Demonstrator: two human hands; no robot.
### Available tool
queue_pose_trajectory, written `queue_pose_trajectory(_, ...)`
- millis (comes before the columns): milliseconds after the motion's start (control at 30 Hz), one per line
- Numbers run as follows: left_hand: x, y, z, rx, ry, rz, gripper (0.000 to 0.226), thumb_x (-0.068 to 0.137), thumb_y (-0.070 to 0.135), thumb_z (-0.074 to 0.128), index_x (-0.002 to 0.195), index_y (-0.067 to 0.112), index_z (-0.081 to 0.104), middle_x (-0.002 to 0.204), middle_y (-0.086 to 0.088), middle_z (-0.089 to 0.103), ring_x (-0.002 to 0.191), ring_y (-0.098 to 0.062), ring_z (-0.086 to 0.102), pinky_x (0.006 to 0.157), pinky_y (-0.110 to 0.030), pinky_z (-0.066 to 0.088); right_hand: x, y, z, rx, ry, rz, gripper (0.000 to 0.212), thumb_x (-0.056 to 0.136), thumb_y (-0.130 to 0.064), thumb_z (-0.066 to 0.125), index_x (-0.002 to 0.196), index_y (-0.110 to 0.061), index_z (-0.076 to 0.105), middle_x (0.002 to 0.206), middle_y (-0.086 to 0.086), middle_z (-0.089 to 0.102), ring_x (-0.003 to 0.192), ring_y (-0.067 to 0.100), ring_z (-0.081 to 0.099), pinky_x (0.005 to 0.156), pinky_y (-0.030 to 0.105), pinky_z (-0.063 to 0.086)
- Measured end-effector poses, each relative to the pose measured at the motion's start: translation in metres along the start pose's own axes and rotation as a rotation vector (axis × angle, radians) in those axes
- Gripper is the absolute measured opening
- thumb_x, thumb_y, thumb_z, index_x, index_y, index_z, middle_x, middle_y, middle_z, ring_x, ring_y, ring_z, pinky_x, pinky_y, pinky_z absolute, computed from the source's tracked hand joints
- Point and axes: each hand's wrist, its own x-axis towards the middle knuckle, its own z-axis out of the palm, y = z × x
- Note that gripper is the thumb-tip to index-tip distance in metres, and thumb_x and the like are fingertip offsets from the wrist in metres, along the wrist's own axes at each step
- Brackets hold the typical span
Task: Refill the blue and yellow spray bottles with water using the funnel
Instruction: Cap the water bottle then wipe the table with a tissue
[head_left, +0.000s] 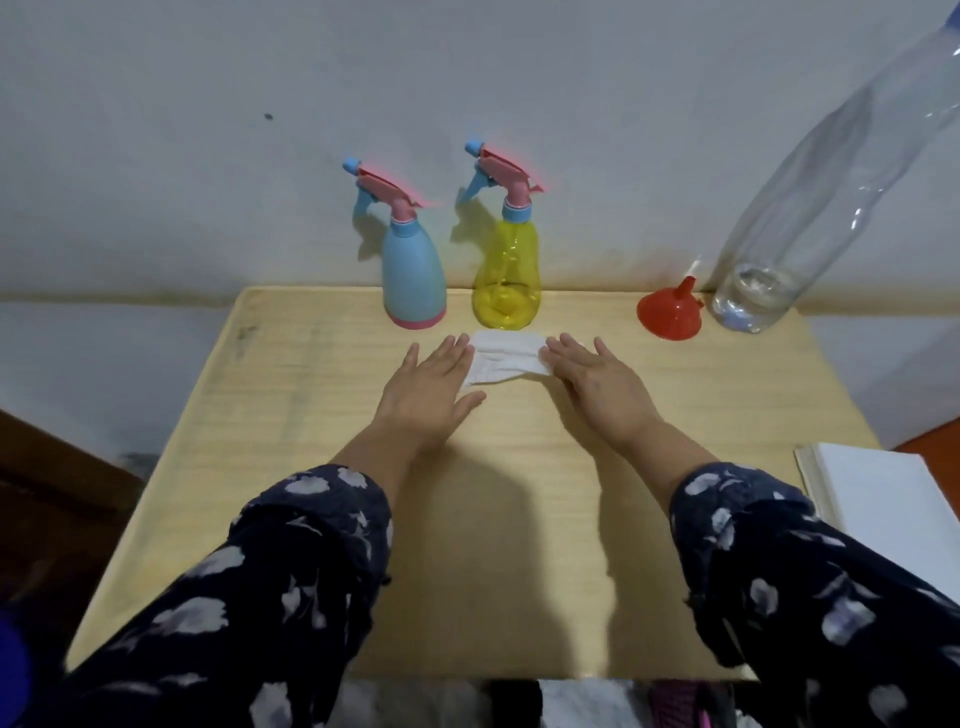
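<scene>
A blue spray bottle (413, 270) with a pink and blue trigger head stands at the back of the wooden table (291, 467). Right of it stands a clear yellow spray bottle (508, 275) with the same kind of head. A red funnel (670, 312) rests mouth-down at the back right, beside a tall clear plastic bottle (810, 187) holding a little water at its bottom. My left hand (431, 387) and my right hand (597, 382) lie flat and open on the table, fingers touching the two ends of a folded white cloth (506, 358).
A white book or paper stack (883, 499) lies at the table's right edge. The table's back edge meets a pale wall (208, 156). Dark wooden furniture (47, 499) sits low at the left.
</scene>
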Motion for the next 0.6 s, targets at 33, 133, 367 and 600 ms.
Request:
queue_pose_trajectory(33,0.011,0.0,0.003,-0.019,-0.03,-0.017,0.065,0.103,0.047,0.025,0.156,0.014,0.005,0.164,0.002,-0.002,0.151,-0.011,-0.001,0.121,-0.039,-0.003,0.007,0.006,0.002,-0.016,-0.041,0.004,0.044,0.102,-0.025,0.031,0.141,-0.011,0.045,0.15,0.01,0.041,0.141,0.027,0.034,0.116,0.047,0.019)
queue_pose_trajectory(133,0.028,-0.003,0.016,-0.069,-0.043,-0.037,0.067,0.103,0.048,0.027,0.156,0.014,0.006,0.164,0.001,-0.001,0.151,-0.012,0.001,0.121,-0.039,-0.001,0.018,0.02,0.014,-0.062,-0.218,0.03,0.054,0.102,-0.042,0.021,0.151,-0.019,0.023,0.161,-0.001,0.015,0.149,0.017,0.01,0.117,0.049,0.005)
queue_pose_trajectory(367,0.038,-0.016,0.02,-0.194,0.049,0.022,0.053,0.105,0.033,0.031,0.154,0.015,0.024,0.163,0.001,0.016,0.15,-0.015,0.013,0.122,-0.041,0.011,0.032,0.045,0.017,-0.031,-0.249,-0.06,0.073,0.088,-0.053,-0.004,0.151,-0.028,0.021,0.16,-0.008,0.013,0.149,0.017,0.007,0.115,0.056,0.003)
queue_pose_trajectory(600,0.025,-0.006,0.023,-0.075,0.149,0.076,0.043,0.104,0.019,0.043,0.146,0.011,0.043,0.153,-0.002,0.038,0.141,-0.022,0.038,0.115,-0.042,0.029,0.019,0.041,0.015,-0.013,-0.247,-0.079,0.053,0.101,-0.04,0.014,0.149,-0.023,0.029,0.158,-0.008,0.023,0.148,0.018,0.016,0.116,0.05,0.012)
